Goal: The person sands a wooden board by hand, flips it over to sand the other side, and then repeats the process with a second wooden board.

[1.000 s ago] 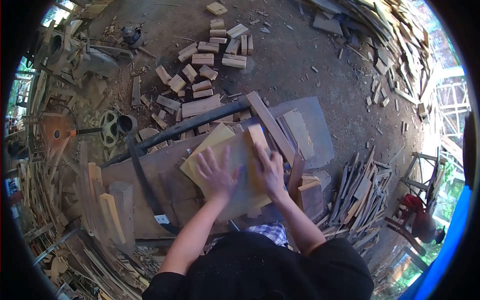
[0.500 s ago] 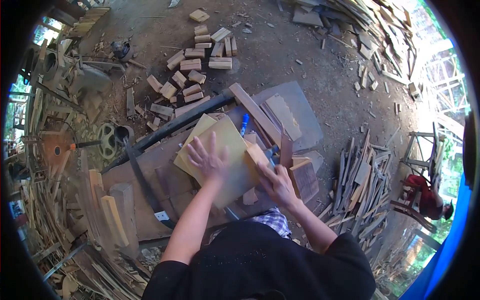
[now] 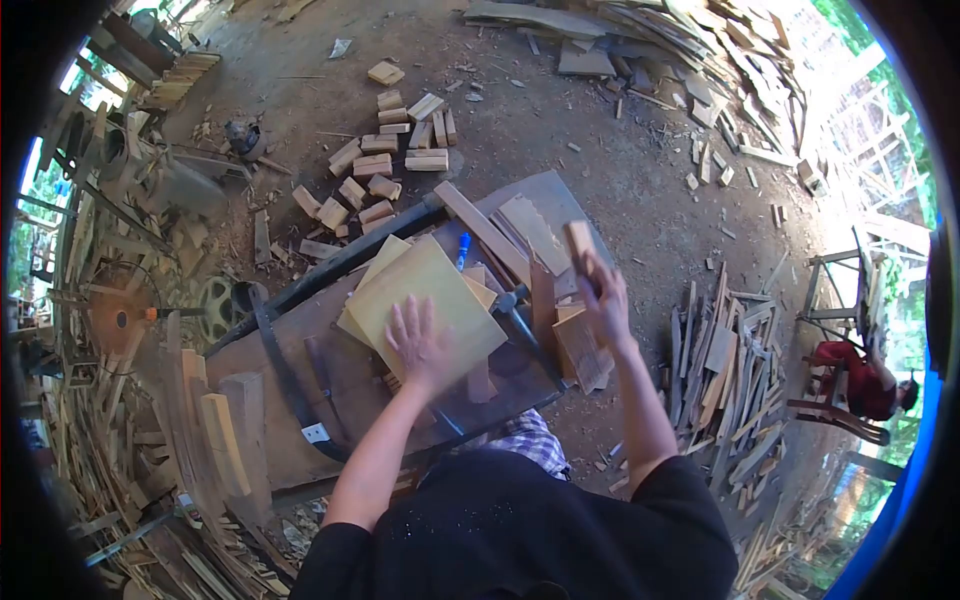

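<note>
My left hand (image 3: 418,345) lies flat, fingers spread, on a thin yellowish square sheet (image 3: 425,272). A second similar sheet (image 3: 385,260) shows beneath it at an angle. My right hand (image 3: 606,300) is raised beyond the bench's right side, its fingers wrapped around a small wooden block (image 3: 579,240). Between the sheet and the right hand lies a hammer (image 3: 512,299), its handle slanting toward me. A blue marker (image 3: 463,250) rests just past the top sheet's far edge.
Wooden boards (image 3: 485,232) and offcuts (image 3: 583,350) lie on the bench (image 3: 285,375). A dark curved metal strip (image 3: 283,370) crosses its left part. Beyond are several cut blocks (image 3: 374,166) on the ground. Scrap piles (image 3: 730,370) stand at right; a person (image 3: 862,380) sits farther off.
My right hand has moved away from the sheet's right edge, outward and right, carrying the block. The hammer now shows more fully. My left hand stays on the sheet; the view has shifted slightly.
</note>
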